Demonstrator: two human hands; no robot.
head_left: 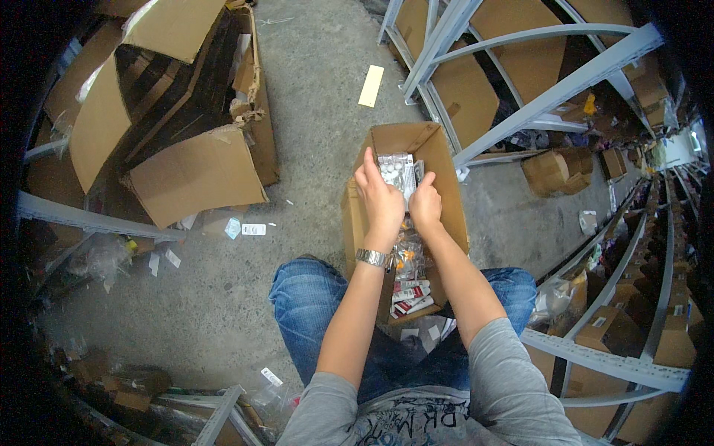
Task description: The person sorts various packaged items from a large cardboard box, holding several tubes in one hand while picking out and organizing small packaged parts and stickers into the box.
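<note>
In front of my knees stands an open cardboard box [387, 136], long and narrow. Both of my hands are over it, gripping a clear plastic packet [396, 172] with round white pieces inside and a printed white label. My left hand [381, 207], below which a metal wristwatch shows, holds the packet's left side with a finger reaching up along it. On the other side my right hand [425, 204] is closed on the packet, thumb up. Nearer me in the box lie bags with orange pieces [405, 256] and several red-and-white tubes [410, 296].
A big torn carton [197, 175] with spread flaps stands at the left. Grey metal racks [550, 93] with cardboard boxes run along the right. An opened brown carton [554, 175] sits beyond the rack post. Yellow paper [370, 85] and a white label [253, 230] lie on the concrete floor.
</note>
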